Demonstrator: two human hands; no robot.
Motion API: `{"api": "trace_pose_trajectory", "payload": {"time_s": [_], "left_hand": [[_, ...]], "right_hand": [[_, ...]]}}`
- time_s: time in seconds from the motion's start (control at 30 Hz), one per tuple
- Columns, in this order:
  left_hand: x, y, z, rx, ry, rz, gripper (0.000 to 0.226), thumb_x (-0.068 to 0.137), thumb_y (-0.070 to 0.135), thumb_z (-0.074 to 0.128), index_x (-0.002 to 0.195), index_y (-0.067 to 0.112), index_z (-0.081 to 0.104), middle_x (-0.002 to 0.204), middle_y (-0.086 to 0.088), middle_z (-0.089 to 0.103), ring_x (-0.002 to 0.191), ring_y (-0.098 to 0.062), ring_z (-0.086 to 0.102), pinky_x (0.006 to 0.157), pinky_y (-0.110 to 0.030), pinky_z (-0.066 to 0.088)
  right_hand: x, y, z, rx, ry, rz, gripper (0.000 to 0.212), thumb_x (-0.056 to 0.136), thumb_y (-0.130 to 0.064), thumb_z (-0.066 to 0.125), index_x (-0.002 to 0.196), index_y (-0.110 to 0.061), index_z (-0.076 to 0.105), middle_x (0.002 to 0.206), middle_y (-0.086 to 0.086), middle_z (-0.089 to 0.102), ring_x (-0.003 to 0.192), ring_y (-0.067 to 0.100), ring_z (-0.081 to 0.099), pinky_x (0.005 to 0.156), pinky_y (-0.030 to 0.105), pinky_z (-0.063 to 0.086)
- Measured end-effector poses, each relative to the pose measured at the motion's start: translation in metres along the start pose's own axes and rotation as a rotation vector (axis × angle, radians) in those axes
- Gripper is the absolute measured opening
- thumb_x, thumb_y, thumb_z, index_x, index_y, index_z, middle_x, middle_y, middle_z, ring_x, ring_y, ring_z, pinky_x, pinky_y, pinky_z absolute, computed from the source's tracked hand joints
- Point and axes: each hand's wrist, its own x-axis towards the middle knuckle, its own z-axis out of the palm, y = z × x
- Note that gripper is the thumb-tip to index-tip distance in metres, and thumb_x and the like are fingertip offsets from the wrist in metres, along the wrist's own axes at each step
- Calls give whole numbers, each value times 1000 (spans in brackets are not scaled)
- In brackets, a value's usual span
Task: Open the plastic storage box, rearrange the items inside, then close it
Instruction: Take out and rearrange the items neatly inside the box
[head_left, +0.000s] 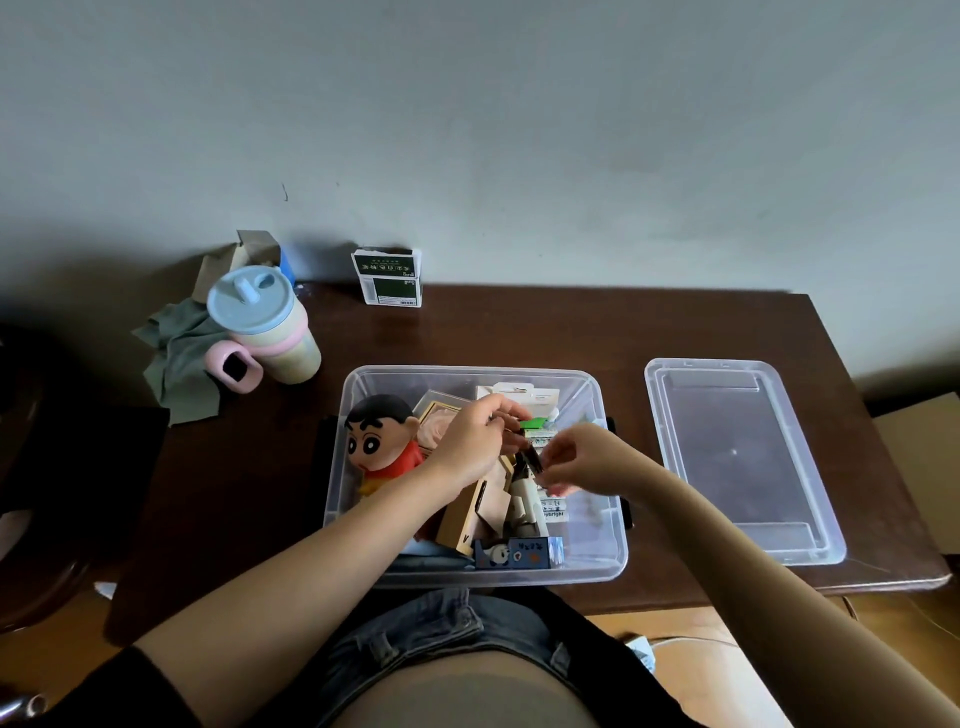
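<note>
Now both hands in clear plastic storage box (597, 540), table centre; clear lid (748, 457) off at 3 o'clock. Left hand (467, 441) and right hand (587, 460) pinch small dark item (532, 460). Risk: loose stacked cartons could topple.

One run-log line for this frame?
stage: rearranging | storage box: open | lid: on table, right of box | left hand, right hand: inside box, together gripping small dark item

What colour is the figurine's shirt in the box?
Red, on the figurine in the head view.
</note>
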Motion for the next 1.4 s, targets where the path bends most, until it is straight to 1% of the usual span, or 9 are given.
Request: {"api": "trace_pose_trajectory", "payload": {"time_s": [0.17, 0.23, 0.3, 0.4, 0.53, 0.67, 0.9, 1.17, 1.4], "left_hand": [[13, 4, 6, 656, -105, 187, 42, 92, -5, 33, 104, 10, 71, 114, -14, 64, 102, -25, 58, 79, -31, 43], [17, 7, 13, 898, -234, 207, 38, 86, -7, 38, 103, 8, 70, 112, -15, 65, 94, -28, 58, 71, -31, 45], [16, 9, 24, 1214, -307, 229, 24, 84, -3, 45, 97, 2, 65, 105, -17, 62, 84, -31, 57, 61, -30, 37], [17, 4, 40, 1539, -380, 301, 24, 89, 3, 48, 109, 3, 61, 113, -15, 57, 100, -34, 59, 67, -34, 37], [28, -10, 50, 1796, -533, 317, 27, 93, 10, 48, 117, 6, 59, 122, -14, 54, 110, -32, 56, 80, -36, 45], [35, -16, 57, 2002, -668, 296, 34, 93, 23, 52, 125, 15, 57, 132, -12, 49, 116, -28, 54, 92, -37, 48], [45, -16, 54, 2020, -719, 274, 35, 95, 18, 51, 129, 14, 53, 133, -9, 53, 122, -28, 51, 99, -42, 43], [45, -11, 41, 1901, -695, 365, 25, 92, 6, 47, 111, 12, 63, 117, -7, 63, 107, -28, 59, 87, -38, 43], [39, -12, 35, 1882, -624, 369, 30, 91, 5, 48, 114, 17, 63, 115, -5, 62, 107, -28, 58, 82, -35, 40]], "right_hand": [[10, 4, 11, -836, 18, -31, 7, 82, -5, 57, 87, -3, 61, 68, 5, 54, 78, 30, 58, 58, 28, 45], [15, 6, 20, -994, 3, -34, 39, 83, 2, 52, 120, -9, 55, 75, 4, 52, 85, 30, 59, 60, 29, 41], [20, 10, 26, -1117, -31, -50, 47, 84, 2, 53, 129, -12, 49, 96, 7, 61, 93, 26, 61, 67, 28, 41], [26, 18, 34, -1243, -110, -78, 23, 88, -8, 55, 111, -9, 61, 105, 5, 62, 98, 24, 59, 76, 26, 41], [35, 30, 47, -1387, -196, -85, 29, 91, -22, 58, 120, -20, 57, 124, 1, 57, 119, 23, 50, 99, 28, 36], [39, 41, 57, -1474, -201, -130, 27, 93, -20, 52, 119, -23, 58, 122, -1, 59, 118, 24, 52, 96, 29, 36], [39, 39, 54, -1391, -183, -142, 28, 92, -14, 52, 119, -17, 58, 120, 2, 60, 113, 23, 55, 90, 28, 38], [35, 39, 60, -1161, -108, -63, 30, 93, -4, 44, 122, -9, 53, 117, 8, 62, 107, 28, 60, 73, 27, 43], [37, 39, 71, -1186, -77, -35, 27, 94, -5, 46, 118, -11, 55, 113, 3, 63, 104, 23, 61, 49, 21, 26]]}}
